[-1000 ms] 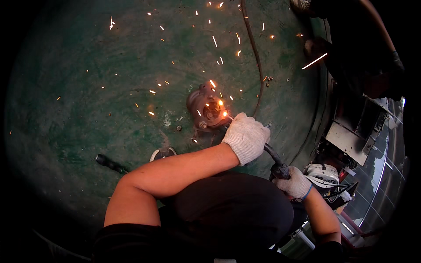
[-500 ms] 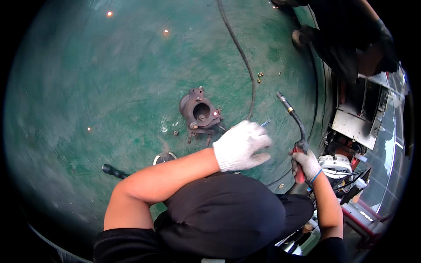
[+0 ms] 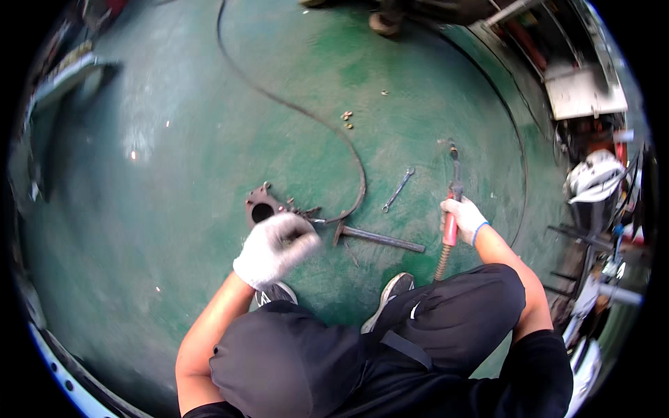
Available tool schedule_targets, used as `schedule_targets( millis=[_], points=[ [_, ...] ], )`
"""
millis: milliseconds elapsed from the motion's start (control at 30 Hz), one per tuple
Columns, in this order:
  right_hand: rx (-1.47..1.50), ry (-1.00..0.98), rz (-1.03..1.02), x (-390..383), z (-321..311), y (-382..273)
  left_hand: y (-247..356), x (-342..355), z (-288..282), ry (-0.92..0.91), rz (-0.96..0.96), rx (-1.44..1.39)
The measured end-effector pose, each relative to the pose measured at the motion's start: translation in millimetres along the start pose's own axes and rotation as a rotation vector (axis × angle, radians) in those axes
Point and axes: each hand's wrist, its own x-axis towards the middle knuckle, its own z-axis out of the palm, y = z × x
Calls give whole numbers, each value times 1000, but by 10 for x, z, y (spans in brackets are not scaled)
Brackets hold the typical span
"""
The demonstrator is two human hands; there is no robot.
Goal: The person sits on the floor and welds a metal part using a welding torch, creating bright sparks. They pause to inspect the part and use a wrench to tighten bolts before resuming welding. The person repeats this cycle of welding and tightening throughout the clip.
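Observation:
My right hand, in a white glove with a blue cuff, grips the red handle of a welding torch. Its dark neck points away from me, toward the floor. My left hand, also gloved and slightly blurred, is loosely curved with the thumb apart from the fingers; nothing shows in it. It partly covers a rusty cast metal part with a round bore. Between my hands lie a hammer and, farther off, a wrench.
A dark cable curves over the green floor to the metal part. Several small brass-coloured pieces lie beyond the wrench. Another person's shoe is at the far edge. Equipment with a white panel stands at the right.
The view has shifted, bringing the hammer and the whole wrench into sight. My left hand has swung left, closer to the metal part. My right hand still holds the torch.

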Motion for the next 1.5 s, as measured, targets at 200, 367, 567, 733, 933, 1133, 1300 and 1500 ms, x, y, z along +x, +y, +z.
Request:
schedule_targets(
  millis=[200, 367, 567, 733, 933, 1133, 1300, 1500],
  points=[
    [151, -61, -54, 95, -148, 520, 259, 1574, 27, 126, 23, 639],
    [250, -353, -153, -488, -283, 749, -63, 2659, 334, 50, 24, 906],
    [-20, -244, -166, -1105, -831, 1311, -297, 3265, 1045, 124, 141, 1145],
    [-39, -103, -294, -1120, -788, 1995, -86, 3001, 1378, -41, -71, 1043],
    [-55, 96, -150, -637, -509, 2194, -918, 3388, 797, 324, -111, 1096],
    [-78, 175, -73, -645, -466, 2274, -1128, 3532, 870, 203, -188, 1014],
    [-225, 73, -121, -671, -483, 1862, -1288, 3403, 306, 282, -26, 470],
    [-247, 122, -244, -927, -457, 1846, -60, 2230, 492, 347, -44, 338]
  ],
)
